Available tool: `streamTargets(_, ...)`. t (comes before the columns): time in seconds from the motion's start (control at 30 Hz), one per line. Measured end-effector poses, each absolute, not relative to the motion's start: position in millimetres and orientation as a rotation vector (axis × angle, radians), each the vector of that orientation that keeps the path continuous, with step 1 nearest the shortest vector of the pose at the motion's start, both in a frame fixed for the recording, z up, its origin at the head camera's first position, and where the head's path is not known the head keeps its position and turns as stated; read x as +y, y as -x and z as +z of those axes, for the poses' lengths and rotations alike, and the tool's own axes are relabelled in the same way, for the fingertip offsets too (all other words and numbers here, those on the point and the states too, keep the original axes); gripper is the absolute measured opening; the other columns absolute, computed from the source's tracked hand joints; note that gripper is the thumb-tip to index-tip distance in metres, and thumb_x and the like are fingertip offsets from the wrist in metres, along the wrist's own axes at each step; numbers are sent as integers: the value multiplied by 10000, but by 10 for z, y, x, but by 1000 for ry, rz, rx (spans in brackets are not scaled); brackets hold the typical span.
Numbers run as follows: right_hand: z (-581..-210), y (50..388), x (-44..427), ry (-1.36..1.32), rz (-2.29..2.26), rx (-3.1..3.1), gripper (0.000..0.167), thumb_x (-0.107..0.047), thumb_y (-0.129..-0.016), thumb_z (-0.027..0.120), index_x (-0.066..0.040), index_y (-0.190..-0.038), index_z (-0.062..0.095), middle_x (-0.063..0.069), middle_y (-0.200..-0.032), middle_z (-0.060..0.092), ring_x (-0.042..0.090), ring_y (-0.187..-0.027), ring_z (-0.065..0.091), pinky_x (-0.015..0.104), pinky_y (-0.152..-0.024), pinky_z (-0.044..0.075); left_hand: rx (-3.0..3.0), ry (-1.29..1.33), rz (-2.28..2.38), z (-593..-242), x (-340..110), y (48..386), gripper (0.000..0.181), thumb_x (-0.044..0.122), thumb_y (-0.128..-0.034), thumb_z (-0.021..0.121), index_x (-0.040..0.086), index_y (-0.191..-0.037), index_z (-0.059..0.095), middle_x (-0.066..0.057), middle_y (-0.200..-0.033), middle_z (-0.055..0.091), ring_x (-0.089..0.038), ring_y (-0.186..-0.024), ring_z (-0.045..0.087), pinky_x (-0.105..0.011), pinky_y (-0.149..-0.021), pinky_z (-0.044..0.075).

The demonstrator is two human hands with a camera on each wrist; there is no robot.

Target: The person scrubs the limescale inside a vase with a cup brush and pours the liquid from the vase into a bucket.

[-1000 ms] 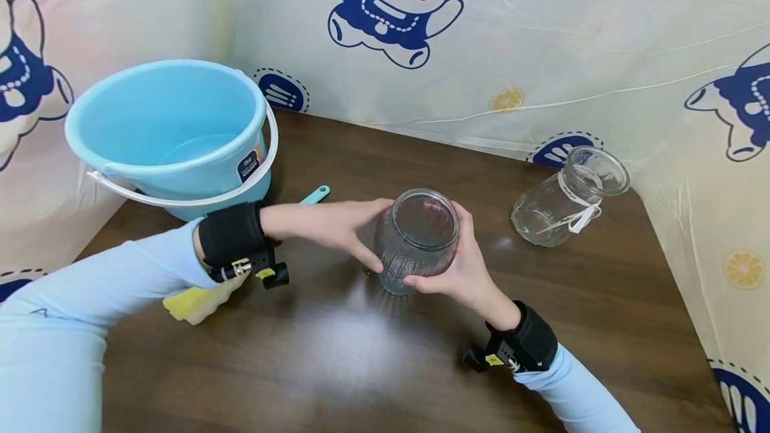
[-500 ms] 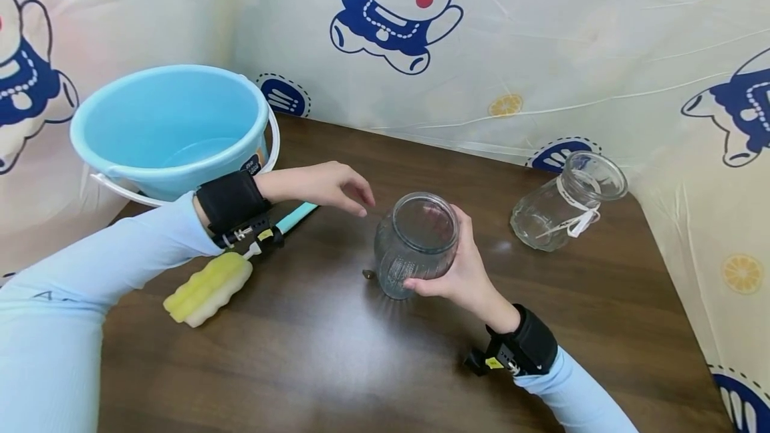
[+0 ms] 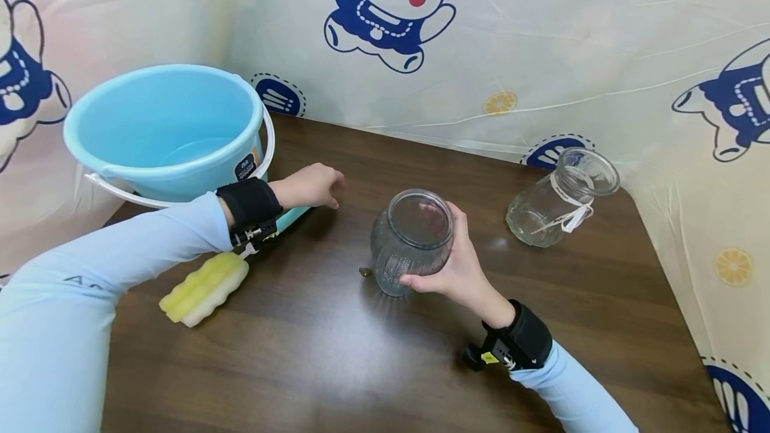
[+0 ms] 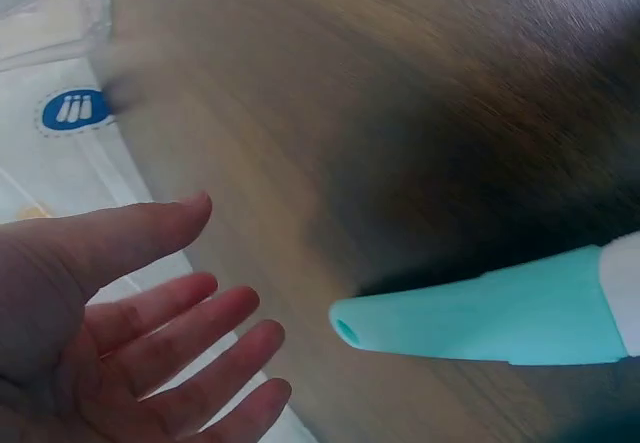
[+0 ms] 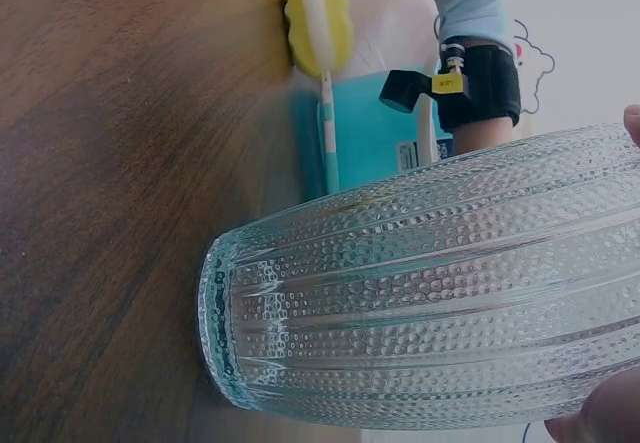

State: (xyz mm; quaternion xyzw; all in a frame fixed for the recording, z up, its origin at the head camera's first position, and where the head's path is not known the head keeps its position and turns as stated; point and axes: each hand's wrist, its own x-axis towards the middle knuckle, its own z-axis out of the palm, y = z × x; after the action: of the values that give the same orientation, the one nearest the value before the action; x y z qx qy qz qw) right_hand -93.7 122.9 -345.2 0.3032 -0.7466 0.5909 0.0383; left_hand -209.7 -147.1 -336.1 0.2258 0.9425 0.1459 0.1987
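Note:
A ribbed, dotted glass jar [image 3: 412,246] stands at mid-table; the right hand [image 3: 460,272] grips its right side, thumb in front. In the right wrist view the jar [image 5: 430,293] fills the lower half, with fingertips at its edge. The left hand [image 3: 309,186] hovers over the teal handle [image 3: 291,218] of a sponge brush, whose yellow and white head [image 3: 206,288] lies on the table. In the left wrist view the left hand [image 4: 150,333] has its fingers spread beside the handle's end [image 4: 450,321], with a gap between them.
A light blue bucket [image 3: 168,182] with a white bail stands at the back left. A second glass jar [image 3: 541,216] with a white bow stands at the back right. A small dark object [image 3: 365,272] lies left of the gripped jar. Printed cloth [image 3: 541,39] hangs behind the table.
The left hand has let go of the jar and moved left to above the brush handle. The right hand has kept its grip on the jar.

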Motion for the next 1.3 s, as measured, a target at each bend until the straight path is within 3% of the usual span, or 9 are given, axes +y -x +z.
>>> streamTargets(0.2,-3467,950,1225,-946,1814,-2285,1045,-246,-566,866,-76,-1351,198,169,-1315,390,326,-1157,436,457,-958,367,2673,-532,273,-3441,-1521,2126,483,120,-777,705,-66,-1175,505,-208,-1080,593,-303,-923,574,-416,-797,481)
streamTargets(0.33,-3475,949,1220,-949,1795,-2279,1037,-356,-586,839,-70,-1352,200,170,-1317,388,329,-1158,433,444,-960,364,2683,-416,192,-3501,-1593,2136,422,127,-741,725,-44,-1068,519,-169,-947,591,-267,-766,544,-392,-637,480)
streamTargets(0.47,-3485,950,1215,-959,1799,-2268,1030,-405,-599,814,-66,-1352,198,190,-1318,381,336,-1162,429,450,-962,361,2674,-377,144,-3566,-1662,2141,293,87,-711,720,-14,-927,551,-115,-830,559,-238,-686,499,-334,-561,432)
streamTargets(0.67,-3500,951,1214,-959,1791,-2275,1029,-409,-599,813,-70,-1353,199,190,-1310,386,327,-1155,436,447,-958,368,2632,-352,121,-3615,-1690,2161,221,122,-730,724,12,-827,559,-69,-744,505,-215,-659,472,-283,-554,390)
streamTargets(1.3,-3474,951,1215,-930,1766,-2296,1031,-462,-595,796,-93,-1355,203,154,-1317,388,294,-1163,432,432,-962,368,2609,-390,237,-3541,-1678,2171,174,62,-738,683,8,-791,526,-66,-714,441,-212,-653,425,-268,-573,357)
